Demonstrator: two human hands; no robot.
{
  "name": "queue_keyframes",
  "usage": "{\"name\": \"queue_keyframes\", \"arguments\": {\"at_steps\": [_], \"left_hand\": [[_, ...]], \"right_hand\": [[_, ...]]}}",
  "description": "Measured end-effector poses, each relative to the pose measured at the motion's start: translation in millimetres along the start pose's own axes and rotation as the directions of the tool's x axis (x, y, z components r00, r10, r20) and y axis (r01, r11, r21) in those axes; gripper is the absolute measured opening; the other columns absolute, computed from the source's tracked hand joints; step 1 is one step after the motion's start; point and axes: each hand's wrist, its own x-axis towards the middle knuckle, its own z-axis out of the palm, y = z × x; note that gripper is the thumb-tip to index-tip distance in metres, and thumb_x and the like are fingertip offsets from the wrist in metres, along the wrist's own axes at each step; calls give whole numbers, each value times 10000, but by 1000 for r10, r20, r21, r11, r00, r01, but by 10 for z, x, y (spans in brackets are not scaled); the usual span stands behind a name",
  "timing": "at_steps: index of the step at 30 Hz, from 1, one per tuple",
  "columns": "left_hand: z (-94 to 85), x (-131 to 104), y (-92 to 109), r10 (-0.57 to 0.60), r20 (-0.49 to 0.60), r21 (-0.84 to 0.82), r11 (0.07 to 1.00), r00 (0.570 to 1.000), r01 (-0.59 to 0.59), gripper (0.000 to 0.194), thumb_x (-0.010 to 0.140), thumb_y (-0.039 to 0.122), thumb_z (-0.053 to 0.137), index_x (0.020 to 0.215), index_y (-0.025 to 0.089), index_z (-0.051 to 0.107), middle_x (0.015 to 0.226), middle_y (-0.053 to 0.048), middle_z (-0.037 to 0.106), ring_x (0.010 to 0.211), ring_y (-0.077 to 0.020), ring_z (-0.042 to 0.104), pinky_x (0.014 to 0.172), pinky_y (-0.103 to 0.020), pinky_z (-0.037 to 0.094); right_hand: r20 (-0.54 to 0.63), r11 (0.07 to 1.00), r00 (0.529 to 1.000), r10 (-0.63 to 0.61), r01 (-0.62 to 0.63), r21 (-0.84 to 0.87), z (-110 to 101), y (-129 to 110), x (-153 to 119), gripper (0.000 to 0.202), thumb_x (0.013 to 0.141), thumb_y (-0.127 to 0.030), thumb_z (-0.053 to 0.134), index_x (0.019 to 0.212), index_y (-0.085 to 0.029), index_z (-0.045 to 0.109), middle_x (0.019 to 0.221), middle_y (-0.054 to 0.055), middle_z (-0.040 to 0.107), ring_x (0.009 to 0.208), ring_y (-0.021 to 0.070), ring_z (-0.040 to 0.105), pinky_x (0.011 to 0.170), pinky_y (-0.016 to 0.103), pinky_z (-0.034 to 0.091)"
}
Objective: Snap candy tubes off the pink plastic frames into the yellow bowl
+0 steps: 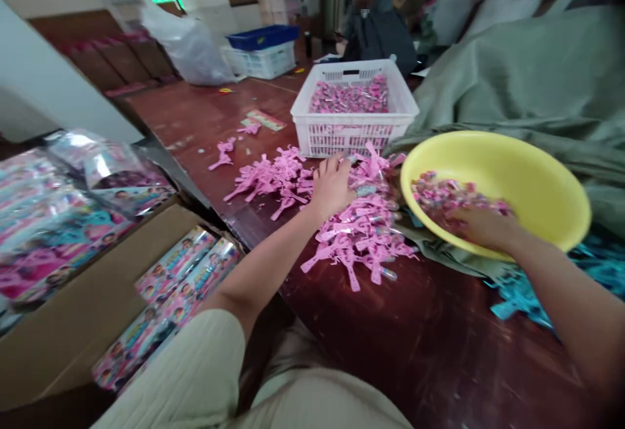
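My left hand (334, 185) rests on a pile of pink plastic pieces (266, 178), its fingers spread forward and slightly bent. By its thumb lies a clear tube with pale contents (365, 191). More pink pieces with clear tubes attached (359, 237) are heaped just below the hand. Over on the right, my right hand (488, 226) reaches inside a yellow basin (547, 188). Its fingers dip among small pink wrapped pieces (439, 198), which look like candies; the fingertips are blurred and partly hidden.
Behind the pile stands a white crate (356, 120) of small pink packets. Blue plastic pieces (527, 292) lie beneath the basin's right side. An open carton (97, 292) with printed packs is at left. Green cloth (512, 71) drapes behind the basin. A person (378, 22) sits at the far end.
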Motion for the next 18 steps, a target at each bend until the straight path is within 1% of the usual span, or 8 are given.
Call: {"name": "queue_keyframes", "arguments": {"at_steps": [3,5,7,9,11,13,16,18], "left_hand": [[-68,-140,-456,-185,-61,117,975,981,191,439,991,391,523,1369,167,522,1469,-158,468,1318,-329,422,1083,-475,364],[-80,-314,-808,-374,-4,246,899,928,363,398,1002,359,473,1343,161,528,1378,-186,543,1287,-350,460,1052,-482,386],[-40,-481,-1112,-493,89,321,837,865,444,424,938,340,569,1298,120,534,1251,-216,620,1209,-374,532,985,-467,436],[21,-613,-1301,-513,167,334,833,842,441,430,866,253,628,1252,87,535,1133,-211,670,1113,-353,598,928,-413,469],[40,-711,-1358,-494,192,328,847,848,419,412,848,148,571,1251,79,516,1080,-195,685,1052,-316,631,896,-367,473],[-18,-796,-1311,-465,171,317,861,869,398,407,862,101,486,1268,82,495,1106,-196,670,1039,-304,638,880,-359,466],[-196,-944,-1102,-347,162,166,932,924,321,323,880,127,459,1194,117,535,1111,-162,646,995,-272,627,836,-336,460],[-288,-1059,-865,-173,219,-143,968,960,207,206,890,181,494,1071,134,583,1021,-114,638,935,-231,607,814,-309,458]], "right_hand": [[83,999,996,-24,26,-24,242,423,64,351,732,-612,627,759,-267,684,763,96,698,632,259,636,563,411,506],[83,998,997,3,3,-68,286,508,20,338,761,-600,568,776,-272,652,783,87,692,673,294,643,603,467,520],[1,993,997,72,-72,-92,228,391,-30,381,794,-640,512,829,-278,628,812,97,680,731,341,652,652,535,519],[-104,986,981,162,-166,-27,96,94,-74,458,805,-696,492,982,-294,620,852,94,675,781,357,665,694,563,526],[-164,974,963,212,-195,113,-64,-310,-141,570,811,-714,496,1207,-312,577,899,79,686,787,334,676,714,554,547],[-162,968,971,178,-143,206,-203,-735,-251,612,839,-689,498,1337,-333,527,973,70,705,723,282,667,670,510,561],[-163,945,978,132,-75,317,-296,-1302,-453,434,871,-600,581,1209,-329,618,1083,63,719,718,222,669,618,411,572],[-145,901,986,86,-15,434,-268,-1610,-550,309,885,-500,647,1130,-312,665,1120,44,723,867,211,700,751,376,601]]}}
